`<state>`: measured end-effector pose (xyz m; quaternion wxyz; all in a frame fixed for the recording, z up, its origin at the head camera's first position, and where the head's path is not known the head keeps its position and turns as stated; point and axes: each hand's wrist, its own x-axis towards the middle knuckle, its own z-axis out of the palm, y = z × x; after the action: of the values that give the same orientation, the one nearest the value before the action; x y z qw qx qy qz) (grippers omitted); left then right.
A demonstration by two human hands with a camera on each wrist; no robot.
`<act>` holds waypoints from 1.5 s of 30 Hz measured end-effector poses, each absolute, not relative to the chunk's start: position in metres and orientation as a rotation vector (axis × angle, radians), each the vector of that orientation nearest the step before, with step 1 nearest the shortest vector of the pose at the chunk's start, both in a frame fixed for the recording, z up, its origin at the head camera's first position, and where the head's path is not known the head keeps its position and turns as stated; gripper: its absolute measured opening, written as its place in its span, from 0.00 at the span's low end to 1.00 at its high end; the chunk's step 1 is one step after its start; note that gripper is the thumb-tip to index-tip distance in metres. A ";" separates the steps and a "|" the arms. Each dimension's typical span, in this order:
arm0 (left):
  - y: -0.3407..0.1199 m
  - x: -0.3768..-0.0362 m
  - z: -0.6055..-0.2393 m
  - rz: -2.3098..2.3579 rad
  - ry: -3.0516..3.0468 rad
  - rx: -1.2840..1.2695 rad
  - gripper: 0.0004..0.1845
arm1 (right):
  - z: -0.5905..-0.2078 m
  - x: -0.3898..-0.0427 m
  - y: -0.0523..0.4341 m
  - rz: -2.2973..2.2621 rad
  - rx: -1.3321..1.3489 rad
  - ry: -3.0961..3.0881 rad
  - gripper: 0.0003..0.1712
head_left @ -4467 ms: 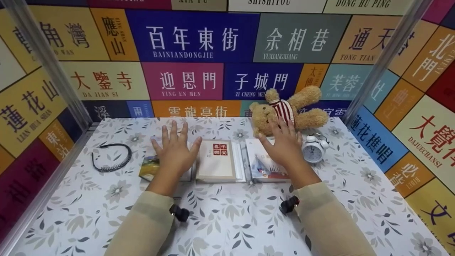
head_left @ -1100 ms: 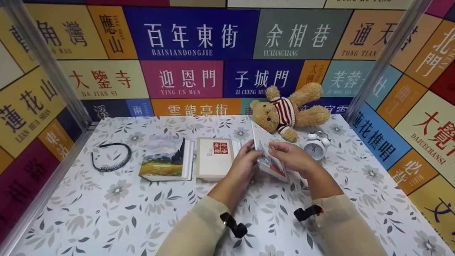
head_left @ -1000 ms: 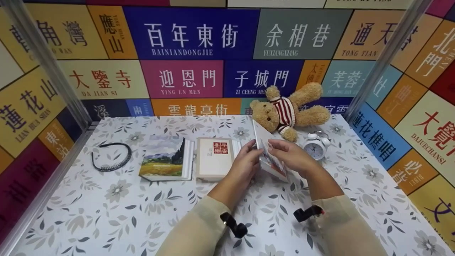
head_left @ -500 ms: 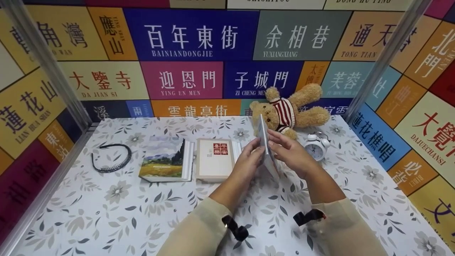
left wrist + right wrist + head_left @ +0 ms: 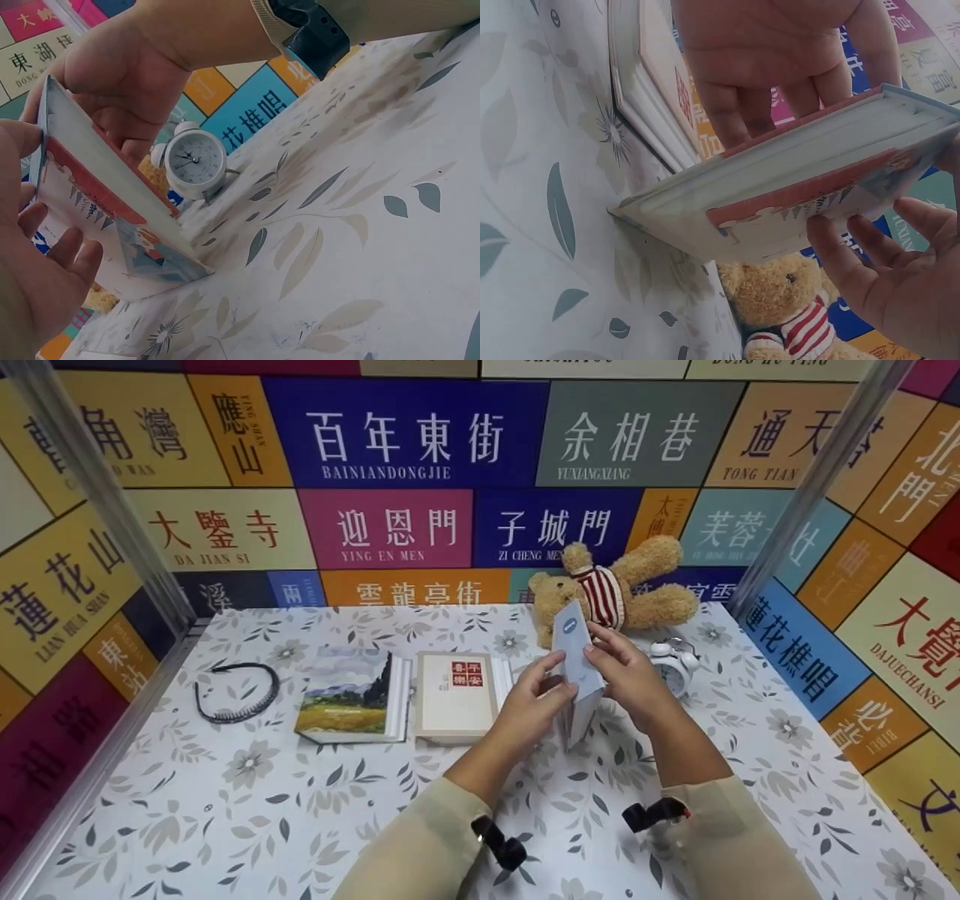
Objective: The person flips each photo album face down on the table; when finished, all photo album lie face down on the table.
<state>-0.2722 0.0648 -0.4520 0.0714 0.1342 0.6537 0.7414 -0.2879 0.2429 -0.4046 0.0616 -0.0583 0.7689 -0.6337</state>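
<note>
Left of work: landscape-cover book (image 5: 351, 694) and cream book with red label (image 5: 456, 694), both flat on floral-print counter (image 5: 225, 810). Centre: I see left hand (image 5: 531, 712) and right hand (image 5: 628, 679), fingers clamped on either side of thin white-and-blue illustrated book (image 5: 576, 667), tipped up on edge, lower corner touching counter. Step as I judge it: turning book over. Next move calls for controlled lowering, clear of white alarm clock (image 5: 673, 669) just right.

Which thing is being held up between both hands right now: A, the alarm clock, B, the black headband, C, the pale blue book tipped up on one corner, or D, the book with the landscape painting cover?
C: the left hand and right hand pinch the pale blue book, tipped up on a corner, while the other things lie untouched on the table.
</note>
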 end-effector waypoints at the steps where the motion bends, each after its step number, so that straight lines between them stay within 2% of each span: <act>1: 0.065 -0.273 -0.453 2.234 1.963 0.402 0.29 | -0.405 -0.288 0.243 -1.906 -0.185 2.356 0.37; 12: 0.064 -0.277 -0.460 2.178 1.982 0.374 0.26 | -0.414 -0.290 0.246 -1.842 -0.255 2.557 0.33; 21: 0.067 -0.276 -0.469 1.931 2.105 0.402 0.30 | -0.417 -0.297 0.250 -1.792 -0.191 2.685 0.30; 24: 0.067 -0.276 -0.473 1.823 2.186 0.386 0.30 | -0.418 -0.299 0.253 -1.702 -0.137 2.766 0.32; 29: 0.066 -0.278 -0.475 1.671 2.330 0.463 0.29 | -0.423 -0.305 0.262 -1.547 -0.083 2.861 0.42; 41: 0.067 -0.274 -0.475 1.279 2.597 0.460 0.32 | -0.439 -0.313 0.274 -1.218 -0.060 2.881 0.37; 45: 0.067 -0.275 -0.475 1.227 2.646 0.483 0.22 | -0.443 -0.315 0.278 -1.125 -0.079 2.883 0.37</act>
<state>-0.2745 0.0672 -0.4747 0.0923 0.1626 0.8912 0.4133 -0.3149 0.2777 -0.4434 0.0232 -0.0254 0.9311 -0.3633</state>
